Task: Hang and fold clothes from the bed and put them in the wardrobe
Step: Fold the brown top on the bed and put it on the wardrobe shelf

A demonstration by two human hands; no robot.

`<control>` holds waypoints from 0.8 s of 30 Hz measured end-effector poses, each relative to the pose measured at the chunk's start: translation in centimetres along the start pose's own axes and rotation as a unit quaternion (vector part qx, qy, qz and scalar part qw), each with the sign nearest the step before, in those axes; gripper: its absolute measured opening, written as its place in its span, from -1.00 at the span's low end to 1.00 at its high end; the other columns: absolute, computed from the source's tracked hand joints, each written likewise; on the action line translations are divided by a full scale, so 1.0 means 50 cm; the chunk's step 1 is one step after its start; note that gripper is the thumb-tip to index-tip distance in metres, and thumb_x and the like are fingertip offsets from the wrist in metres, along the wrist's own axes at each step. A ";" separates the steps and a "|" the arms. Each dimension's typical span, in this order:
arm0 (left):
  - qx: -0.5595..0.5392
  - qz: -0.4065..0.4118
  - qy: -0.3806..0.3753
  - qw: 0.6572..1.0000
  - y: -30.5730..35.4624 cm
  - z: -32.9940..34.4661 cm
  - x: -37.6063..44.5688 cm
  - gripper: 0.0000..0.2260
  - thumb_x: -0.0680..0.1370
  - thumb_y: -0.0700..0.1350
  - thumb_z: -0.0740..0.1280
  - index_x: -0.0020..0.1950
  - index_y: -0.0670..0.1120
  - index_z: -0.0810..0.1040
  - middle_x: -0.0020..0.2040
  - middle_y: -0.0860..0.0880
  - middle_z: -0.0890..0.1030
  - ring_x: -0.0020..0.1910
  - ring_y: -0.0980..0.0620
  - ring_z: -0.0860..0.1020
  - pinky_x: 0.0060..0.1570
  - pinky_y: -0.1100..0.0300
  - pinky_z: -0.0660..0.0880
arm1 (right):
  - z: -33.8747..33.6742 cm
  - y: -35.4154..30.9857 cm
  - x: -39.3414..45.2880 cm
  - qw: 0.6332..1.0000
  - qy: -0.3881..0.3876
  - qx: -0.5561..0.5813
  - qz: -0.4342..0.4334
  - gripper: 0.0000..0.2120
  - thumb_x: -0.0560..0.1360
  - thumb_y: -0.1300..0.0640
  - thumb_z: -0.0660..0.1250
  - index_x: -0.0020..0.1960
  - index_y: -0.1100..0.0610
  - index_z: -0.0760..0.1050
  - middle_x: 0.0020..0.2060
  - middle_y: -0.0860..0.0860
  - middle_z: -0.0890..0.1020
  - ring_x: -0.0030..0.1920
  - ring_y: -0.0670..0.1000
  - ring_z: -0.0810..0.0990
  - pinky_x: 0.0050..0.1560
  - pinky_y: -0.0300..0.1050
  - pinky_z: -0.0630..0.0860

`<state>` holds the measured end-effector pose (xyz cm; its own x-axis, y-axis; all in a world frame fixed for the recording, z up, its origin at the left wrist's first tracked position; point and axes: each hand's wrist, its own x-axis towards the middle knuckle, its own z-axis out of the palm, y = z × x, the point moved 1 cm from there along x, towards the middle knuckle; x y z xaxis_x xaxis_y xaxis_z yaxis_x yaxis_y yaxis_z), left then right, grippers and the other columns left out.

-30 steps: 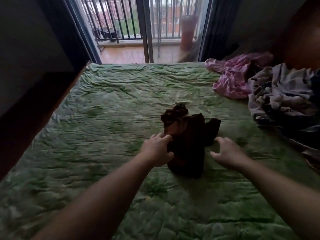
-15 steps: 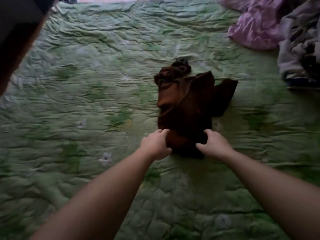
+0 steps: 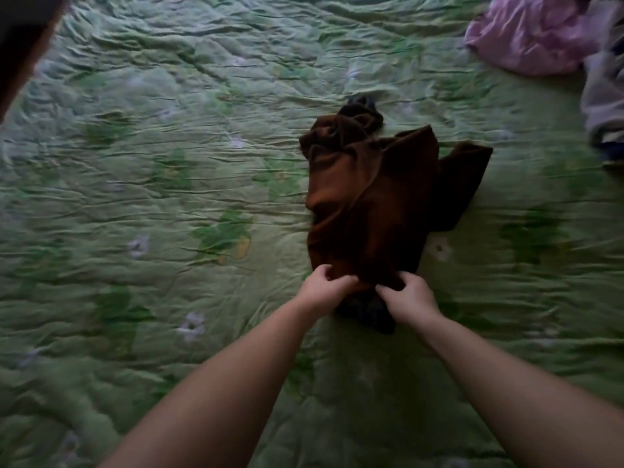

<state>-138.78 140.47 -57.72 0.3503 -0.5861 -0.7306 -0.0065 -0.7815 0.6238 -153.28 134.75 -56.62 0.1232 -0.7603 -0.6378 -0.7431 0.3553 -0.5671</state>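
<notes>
Both hands are clamped on the near hem of the brown garment (image 3: 368, 204). Left hand (image 3: 326, 288) pinches the near-left corner, right hand (image 3: 407, 297) pinches the near-right corner, fingers curled into the cloth, thumbs on top. The hands sit close together with a bunched bit of dark fabric between and just below them.

Garment lies on the green quilted bed (image 3: 152, 197), straight ahead of both hands. Long axis runs directly away from the hands, near hem to far end, where the cloth is bunched into a knot. One sleeve or flap sticks out beyond and to the right of the right hand. Partly folded, narrow, lumpy at the far end.

Key relation: the whole body of the cloth is beyond the grip, so my read is the next move is either lifting the near hem and carrying it over toward the far end to halve it, or pulling back to flatten it. Both hands are equally near; neither leads.

Risk: the far knot and side flap will make a crooked fold if not smoothed.

Pink garment (image 3: 530, 35) and grey clothes pile (image 3: 604, 96) lie well apart, far right of the right hand, not yet handled. Wardrobe not in view.
</notes>
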 end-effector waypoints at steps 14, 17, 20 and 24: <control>-0.066 0.025 0.063 0.996 -0.010 -0.050 -0.119 -0.46 0.26 -0.12 0.41 0.25 -0.06 0.48 0.13 -0.12 0.61 0.09 -0.07 0.58 0.17 0.04 0.52 | 0.018 -0.009 -0.172 0.957 -0.259 -0.082 -0.104 -0.73 0.39 -0.16 0.44 -0.09 0.03 0.63 -0.18 -0.08 0.68 -0.16 -0.15 0.65 -0.15 -0.24 0.58; -0.112 0.055 0.007 0.992 0.004 -0.076 -0.164 -0.49 0.17 -0.10 0.38 0.13 -0.07 0.54 0.03 -0.12 0.65 -0.03 -0.05 0.61 0.07 0.10 0.56 | -0.009 -0.007 -0.179 0.993 -0.099 0.016 -0.055 -0.56 0.40 -0.26 0.39 0.07 0.07 0.54 -0.02 0.00 0.63 -0.05 -0.05 0.62 -0.14 -0.17 0.56; -0.146 0.077 -0.076 0.983 0.039 -0.098 -0.219 -0.56 0.22 -0.18 0.42 0.10 -0.11 0.57 -0.08 -0.12 0.66 -0.19 -0.02 0.62 -0.12 0.19 0.56 | -0.031 -0.033 -0.194 0.985 -0.074 0.156 0.030 -0.10 0.25 -0.36 0.44 0.43 0.08 0.31 0.29 0.06 0.50 0.25 0.12 0.50 0.24 0.10 0.48; -0.146 0.071 -0.200 0.966 0.064 -0.138 -0.306 -0.68 0.40 -0.33 0.40 0.14 -0.17 0.55 -0.06 -0.15 0.65 -0.20 -0.03 0.64 -0.13 0.19 0.60 | -0.036 -0.079 -0.216 0.956 -0.066 0.269 0.097 0.16 -0.07 -0.47 0.50 0.35 0.19 0.43 0.20 0.13 0.58 0.15 0.20 0.58 0.24 0.19 0.48</control>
<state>-137.69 148.43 -42.63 -0.0260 -0.7646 -0.6440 0.2562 -0.6278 0.7350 -152.89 140.57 -46.56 0.1261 -0.5882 -0.7989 -0.3195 0.7383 -0.5940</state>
